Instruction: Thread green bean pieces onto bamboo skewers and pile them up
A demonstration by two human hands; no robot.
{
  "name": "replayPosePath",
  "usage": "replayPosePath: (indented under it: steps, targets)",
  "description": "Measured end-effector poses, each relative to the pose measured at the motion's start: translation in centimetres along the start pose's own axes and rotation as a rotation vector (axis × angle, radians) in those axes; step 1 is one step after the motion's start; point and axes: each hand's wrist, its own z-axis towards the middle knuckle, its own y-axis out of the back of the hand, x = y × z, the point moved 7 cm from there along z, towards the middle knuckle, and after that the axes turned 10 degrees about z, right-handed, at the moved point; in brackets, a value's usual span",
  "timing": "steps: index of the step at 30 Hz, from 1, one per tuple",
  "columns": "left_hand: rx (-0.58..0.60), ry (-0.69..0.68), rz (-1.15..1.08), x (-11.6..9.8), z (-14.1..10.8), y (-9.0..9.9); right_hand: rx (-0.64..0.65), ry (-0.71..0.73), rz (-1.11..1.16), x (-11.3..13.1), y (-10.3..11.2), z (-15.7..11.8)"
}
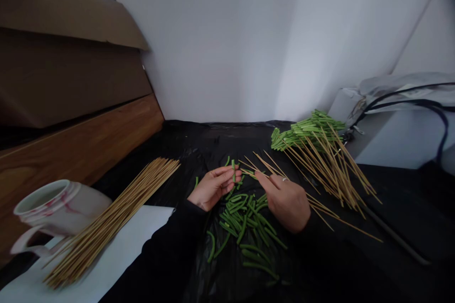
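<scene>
My left hand (215,185) pinches a short green bean piece (233,164) upright between thumb and fingertips. Bamboo skewers (325,209) run through my right hand (287,200), which is closed around them. Their tips reach toward the bean piece; whether one touches it I cannot tell. Below both hands lies a loose heap of cut green bean pieces (245,215) on black plastic sheeting (209,142). To the right, more skewers (341,175) rest with bean pieces (313,128) threaded in a dense row on their far ends.
A thick bundle of bare skewers (117,218) leans at the left over white paper (133,232), beside a tipped pinkish-white mug (67,208). Behind it stands a cardboard box (71,71). A white wall (220,47) closes the back; black cables (412,92) hang at right.
</scene>
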Motion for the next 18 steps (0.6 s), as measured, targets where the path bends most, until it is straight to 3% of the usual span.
replayPosePath:
  steps: [18]
  targets:
    - [0.027,-0.009,-0.006,0.34,0.16,-0.23,0.065,0.02,0.011,0.67,-0.23,0.1]
